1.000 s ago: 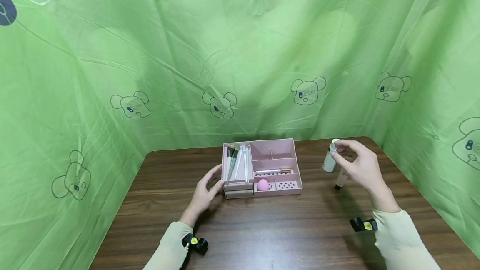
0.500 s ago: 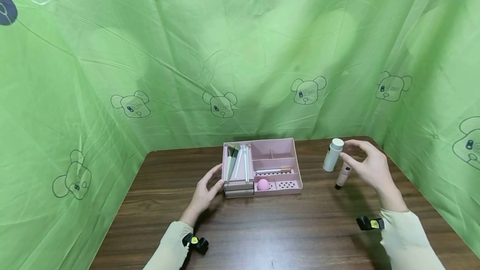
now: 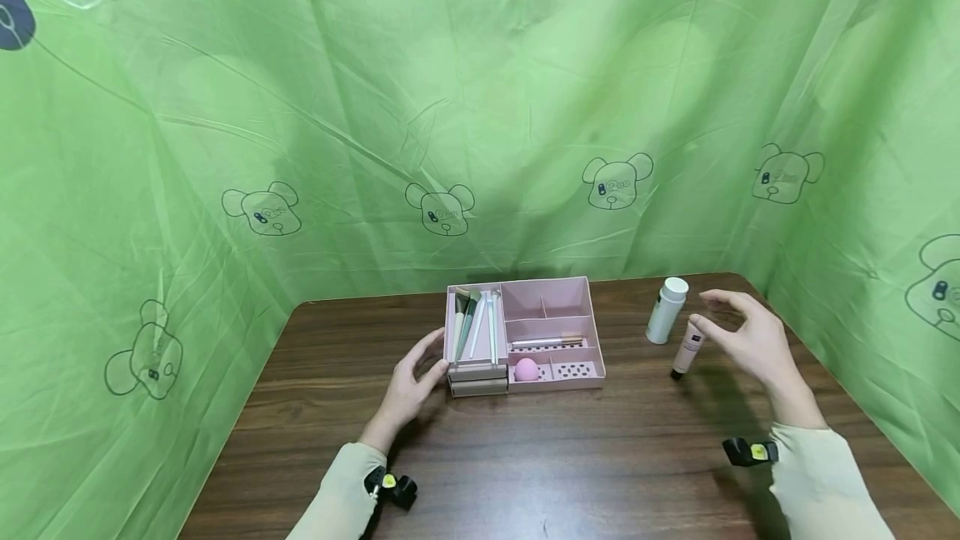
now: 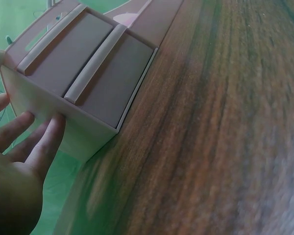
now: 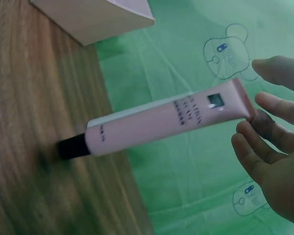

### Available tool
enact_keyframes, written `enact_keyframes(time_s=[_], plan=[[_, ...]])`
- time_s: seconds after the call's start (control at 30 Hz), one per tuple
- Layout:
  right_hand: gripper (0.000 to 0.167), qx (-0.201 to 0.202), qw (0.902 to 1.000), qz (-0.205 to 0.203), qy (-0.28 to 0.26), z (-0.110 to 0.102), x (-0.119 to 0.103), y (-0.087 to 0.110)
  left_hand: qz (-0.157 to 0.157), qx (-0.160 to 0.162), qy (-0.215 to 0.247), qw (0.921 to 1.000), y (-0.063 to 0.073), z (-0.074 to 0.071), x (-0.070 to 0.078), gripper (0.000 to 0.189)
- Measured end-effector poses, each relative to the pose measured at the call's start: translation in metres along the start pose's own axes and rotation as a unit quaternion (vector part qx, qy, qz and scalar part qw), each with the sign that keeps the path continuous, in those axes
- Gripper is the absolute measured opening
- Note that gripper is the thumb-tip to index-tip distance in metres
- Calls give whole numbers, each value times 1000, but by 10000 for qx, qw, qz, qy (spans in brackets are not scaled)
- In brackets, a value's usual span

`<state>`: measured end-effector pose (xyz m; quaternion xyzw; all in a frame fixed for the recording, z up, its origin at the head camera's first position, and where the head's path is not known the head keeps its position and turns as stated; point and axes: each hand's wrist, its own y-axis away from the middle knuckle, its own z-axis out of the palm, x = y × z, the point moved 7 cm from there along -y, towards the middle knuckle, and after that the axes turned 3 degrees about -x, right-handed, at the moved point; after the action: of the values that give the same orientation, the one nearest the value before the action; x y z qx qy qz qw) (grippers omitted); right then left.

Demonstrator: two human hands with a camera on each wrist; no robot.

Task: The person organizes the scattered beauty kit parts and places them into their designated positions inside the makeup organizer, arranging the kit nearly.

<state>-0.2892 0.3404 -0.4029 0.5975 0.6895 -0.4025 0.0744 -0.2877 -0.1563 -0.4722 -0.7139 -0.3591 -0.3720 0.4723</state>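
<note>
A pink cosmetic organizer [image 3: 551,280] with two drawers stands on the table. My left hand [image 3: 408,386] rests against its left side wall, and in the left wrist view the extended fingers [image 4: 48,147] touch that wall. A pink cream tube [image 3: 687,350] stands upright on its black cap. My right hand [image 3: 750,340] is beside the tube's flat top, fingers spread and not closed around it. In the right wrist view the fingertips are close to the tube's crimped end; whether they touch it I cannot tell. A white bottle [image 3: 666,313] with a white lid stands just behind the tube.
Several makeup brushes [image 3: 478,327] lie in the organizer's left tray. A slender pen-like item [image 3: 546,342] and a pink ball-shaped sponge [image 3: 527,369] occupy other compartments. A green curtain [image 3: 525,132] rises behind the wooden table [image 3: 555,457].
My right hand has moved away from the white bottle, rightward and toward the pink tube, leaving the bottle standing. The left hand and the organizer have stayed put.
</note>
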Motion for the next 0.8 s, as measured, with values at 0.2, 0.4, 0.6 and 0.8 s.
enact_keyframes(time_s=[0.2,0.4,0.6,0.8], plan=[[39,-152,9996,198,152,7,14,4,-139,-13,4,9999,0,0,-2,50],[35,-412,9978,505,103,15,29,8,-119,-26,43,9999,0,0,-2,51],[34,-547,9968,585,19,20,32,12,-79,-23,33,10000,0,0,-3,51],[36,-620,9964,568,-124,26,35,17,-144,-40,73,9999,0,0,-3,51]])
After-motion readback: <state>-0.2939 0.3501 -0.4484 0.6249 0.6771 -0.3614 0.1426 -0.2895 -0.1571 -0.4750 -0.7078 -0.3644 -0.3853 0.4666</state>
